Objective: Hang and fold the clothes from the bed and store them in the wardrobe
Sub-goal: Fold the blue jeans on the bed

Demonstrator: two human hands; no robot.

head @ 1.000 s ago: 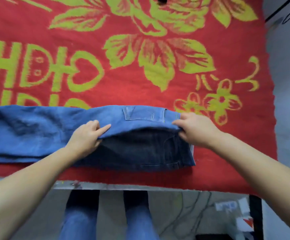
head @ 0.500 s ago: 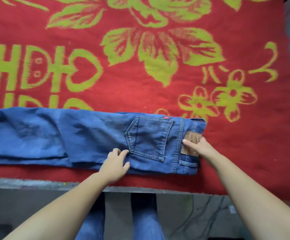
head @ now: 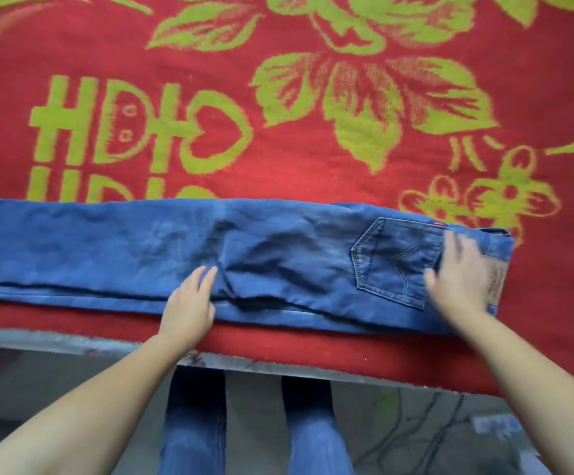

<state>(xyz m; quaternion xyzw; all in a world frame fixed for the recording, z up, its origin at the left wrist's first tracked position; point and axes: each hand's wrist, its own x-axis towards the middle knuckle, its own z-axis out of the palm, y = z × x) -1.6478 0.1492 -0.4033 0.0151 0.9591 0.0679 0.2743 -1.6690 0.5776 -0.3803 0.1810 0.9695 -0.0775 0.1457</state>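
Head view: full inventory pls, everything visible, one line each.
jeans: 1, blue denim, laid lengthwise along the near edge of the bed, back pocket up, waist to the right
leather patch: 1, tan, on the waistband, partly behind the right hand
blanket: 1, red with yellow-green flowers and characters, covering the bed
bed edge: 1, grey, below the blanket
floor: grey, cables and blurred items at lower right
legs: 2, in blue jeans, standing at the bed
left hand: flat on the jeans mid-length
right hand: flat, blurred, by the pocket

Left hand flat, fingers straight, right hand spread, blurred
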